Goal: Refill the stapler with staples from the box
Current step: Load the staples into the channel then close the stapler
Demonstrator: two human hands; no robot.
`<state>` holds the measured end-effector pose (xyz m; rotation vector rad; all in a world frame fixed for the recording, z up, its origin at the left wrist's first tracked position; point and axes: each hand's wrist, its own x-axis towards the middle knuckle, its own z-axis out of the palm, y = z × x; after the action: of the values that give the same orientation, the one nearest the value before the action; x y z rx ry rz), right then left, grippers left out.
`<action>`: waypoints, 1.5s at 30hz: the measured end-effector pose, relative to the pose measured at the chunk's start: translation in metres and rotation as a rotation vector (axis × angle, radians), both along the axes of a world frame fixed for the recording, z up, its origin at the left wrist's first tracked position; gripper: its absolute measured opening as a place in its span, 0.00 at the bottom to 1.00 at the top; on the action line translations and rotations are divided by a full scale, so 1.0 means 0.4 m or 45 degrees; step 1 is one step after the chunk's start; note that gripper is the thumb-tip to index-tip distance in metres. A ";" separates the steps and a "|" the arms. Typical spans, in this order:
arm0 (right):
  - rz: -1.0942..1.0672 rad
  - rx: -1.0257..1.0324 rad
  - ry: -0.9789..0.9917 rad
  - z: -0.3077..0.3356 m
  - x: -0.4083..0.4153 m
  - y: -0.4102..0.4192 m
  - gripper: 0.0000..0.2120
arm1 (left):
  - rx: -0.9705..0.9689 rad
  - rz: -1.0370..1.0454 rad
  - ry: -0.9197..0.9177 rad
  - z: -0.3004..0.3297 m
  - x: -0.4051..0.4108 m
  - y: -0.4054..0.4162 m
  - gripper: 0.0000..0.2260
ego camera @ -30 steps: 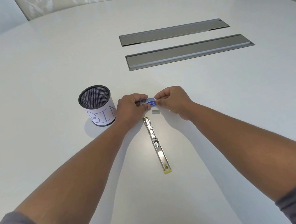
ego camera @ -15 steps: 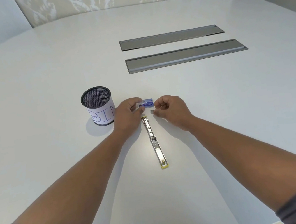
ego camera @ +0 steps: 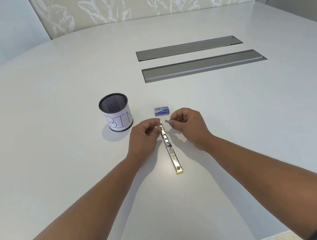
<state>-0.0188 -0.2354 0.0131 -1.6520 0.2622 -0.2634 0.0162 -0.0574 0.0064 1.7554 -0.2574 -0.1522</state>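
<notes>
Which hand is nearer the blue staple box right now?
Right. The right hand, pinching a staple strip, sits just below and right of the staple box. The left hand is lower left, at the stapler.

Print on staple box (ego camera: 162, 111) too small to read. Left hand (ego camera: 144, 136) hides part of stapler (ego camera: 170, 148) far end; contact unclear. Paper label on mesh cup (ego camera: 115, 113) wraps out of sight after "BIN". Both sleeves cut by bottom edge.
</notes>
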 end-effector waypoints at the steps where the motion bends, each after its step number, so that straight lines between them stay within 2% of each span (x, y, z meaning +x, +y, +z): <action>1: 0.013 0.040 -0.001 0.001 -0.006 0.005 0.05 | -0.024 -0.019 -0.001 0.003 -0.007 0.000 0.10; 6: 0.107 0.117 0.016 -0.001 -0.031 0.025 0.03 | -0.064 -0.071 0.010 0.015 -0.021 0.002 0.11; 13: 0.164 0.200 0.015 0.001 -0.041 0.041 0.05 | -0.067 -0.096 0.001 0.015 -0.021 0.010 0.04; 16: 0.055 0.068 0.016 -0.006 -0.046 0.045 0.01 | -0.174 -0.010 0.062 0.009 -0.012 0.011 0.02; 18: -0.009 -0.081 0.040 -0.013 -0.047 0.052 0.04 | -0.282 0.079 0.102 0.007 -0.009 0.009 0.04; 20: 0.008 -0.237 0.060 -0.014 -0.044 0.060 0.05 | -0.267 0.123 0.097 0.007 -0.001 0.008 0.03; 25: 0.162 -0.550 0.188 0.004 -0.024 0.059 0.17 | 0.165 0.107 -0.145 0.015 0.036 0.016 0.03; 27: 0.240 -0.627 0.238 0.014 -0.014 0.055 0.21 | 0.395 0.039 -0.296 0.019 0.045 0.016 0.06; 29: 0.301 -0.709 0.240 0.020 -0.006 0.052 0.18 | 0.599 -0.088 -0.397 0.023 0.052 0.012 0.13; 32: 0.334 -0.775 0.208 0.020 -0.002 0.050 0.16 | 0.852 -0.224 -0.462 0.029 0.067 0.001 0.15; 36: 0.323 -0.795 0.187 0.018 -0.001 0.048 0.16 | 0.948 -0.268 -0.437 0.046 0.079 -0.009 0.16; 45: 0.249 -0.714 0.147 0.006 -0.016 0.057 0.03 | 1.058 -0.345 -0.468 0.057 0.089 -0.013 0.15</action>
<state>-0.0251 -0.2125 0.0153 -2.2358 0.1141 -0.0950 0.0520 -0.0625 0.0293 2.5670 -0.7856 -0.1400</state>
